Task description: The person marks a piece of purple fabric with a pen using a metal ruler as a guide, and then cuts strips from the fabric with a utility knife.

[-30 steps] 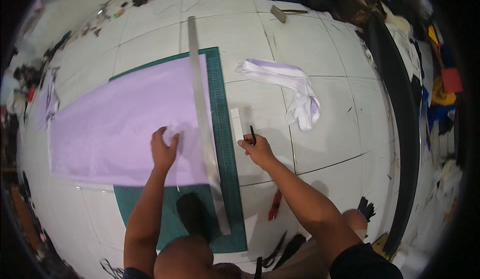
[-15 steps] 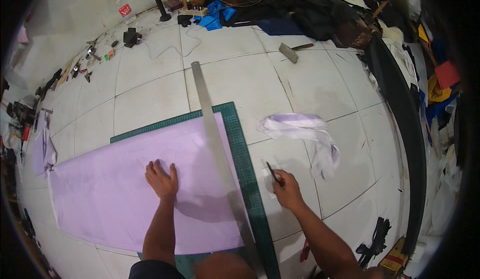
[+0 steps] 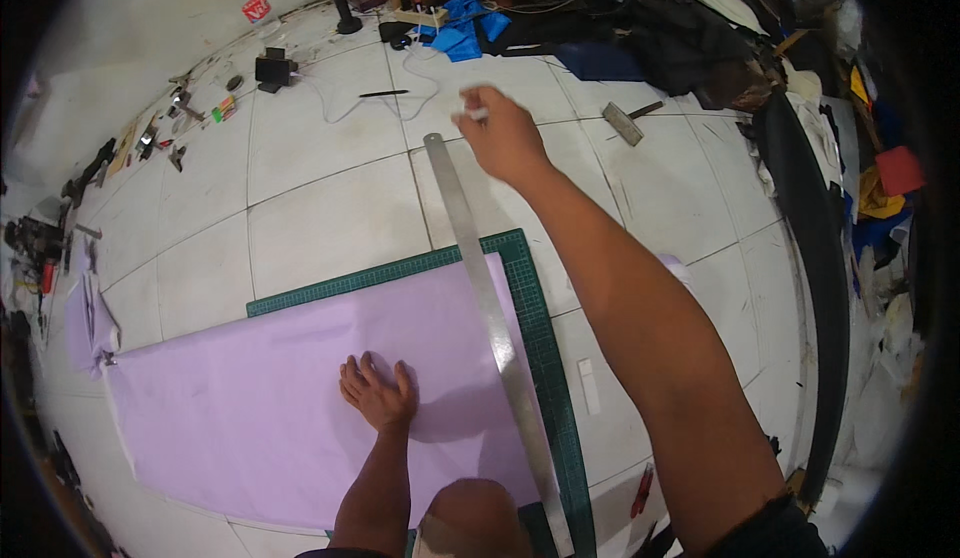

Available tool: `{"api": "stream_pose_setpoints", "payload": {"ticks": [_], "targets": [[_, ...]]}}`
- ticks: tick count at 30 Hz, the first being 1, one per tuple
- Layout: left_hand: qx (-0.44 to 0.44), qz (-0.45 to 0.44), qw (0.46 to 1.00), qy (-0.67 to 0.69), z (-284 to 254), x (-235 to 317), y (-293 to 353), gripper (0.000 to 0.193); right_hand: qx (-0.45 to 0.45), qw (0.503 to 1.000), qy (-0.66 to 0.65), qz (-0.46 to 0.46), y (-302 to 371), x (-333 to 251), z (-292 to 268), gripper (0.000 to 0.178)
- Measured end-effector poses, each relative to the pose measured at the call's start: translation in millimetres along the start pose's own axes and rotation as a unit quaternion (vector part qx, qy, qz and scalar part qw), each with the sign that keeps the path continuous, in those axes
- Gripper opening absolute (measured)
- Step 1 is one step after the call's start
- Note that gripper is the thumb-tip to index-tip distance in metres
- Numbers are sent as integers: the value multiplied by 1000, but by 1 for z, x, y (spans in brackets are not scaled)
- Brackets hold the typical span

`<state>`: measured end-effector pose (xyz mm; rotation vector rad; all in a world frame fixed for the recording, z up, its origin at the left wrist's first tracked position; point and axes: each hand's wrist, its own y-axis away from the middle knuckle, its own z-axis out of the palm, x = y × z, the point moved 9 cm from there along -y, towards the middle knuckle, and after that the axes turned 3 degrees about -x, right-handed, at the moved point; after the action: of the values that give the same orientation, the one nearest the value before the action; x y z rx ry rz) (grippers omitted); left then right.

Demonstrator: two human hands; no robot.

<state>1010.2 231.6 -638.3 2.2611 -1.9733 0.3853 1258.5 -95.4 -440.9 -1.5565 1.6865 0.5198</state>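
My left hand [image 3: 378, 392] lies open, fingers spread, on a folded lilac cloth [image 3: 260, 398]. Along the cloth's right-hand edge rests a long steel ruler [image 3: 487, 303], over a green cutting mat [image 3: 555, 388]. Beyond the ruler's far end my right hand [image 3: 500, 133] is raised over the tiles, slightly blurred, its fingers loosely bent and apart with nothing visible in them. Left of it a thin black pen-like tool [image 3: 384, 93] is near the floor; whether it touches the tiles I cannot tell. My right forearm hides most of a lilac-and-white cloth scrap [image 3: 676, 268].
A mallet [image 3: 625, 123] lies at the far right. A small white flat piece [image 3: 588, 386] and a red-handled tool [image 3: 642, 490] lie right of the mat. Far off are a bottle [image 3: 256, 4], a black stand [image 3: 273, 70], a cable and heaped dark material [image 3: 660, 38].
My right hand has moved from beside the mat to the far floor and let go of the black pen-like tool. My left hand stays on the cloth. The view has shifted.
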Motion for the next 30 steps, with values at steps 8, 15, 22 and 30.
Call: {"api": "stream_pose_setpoints", "payload": {"ticks": [8, 15, 22, 30], "targets": [[5, 27, 998, -54, 28, -7, 14, 60, 30, 956, -69, 285, 301, 125, -110, 24], [95, 30, 987, -128, 22, -24, -20, 69, 455, 729, 36, 510, 709, 212, -286, 18], [90, 22, 988, -125, 30, -60, -32, 74, 237, 616, 185, 728, 931, 153, -201, 36], [75, 61, 987, -129, 48, -52, -31, 71, -62, 605, 268, 748, 916, 213, -218, 48]]}}
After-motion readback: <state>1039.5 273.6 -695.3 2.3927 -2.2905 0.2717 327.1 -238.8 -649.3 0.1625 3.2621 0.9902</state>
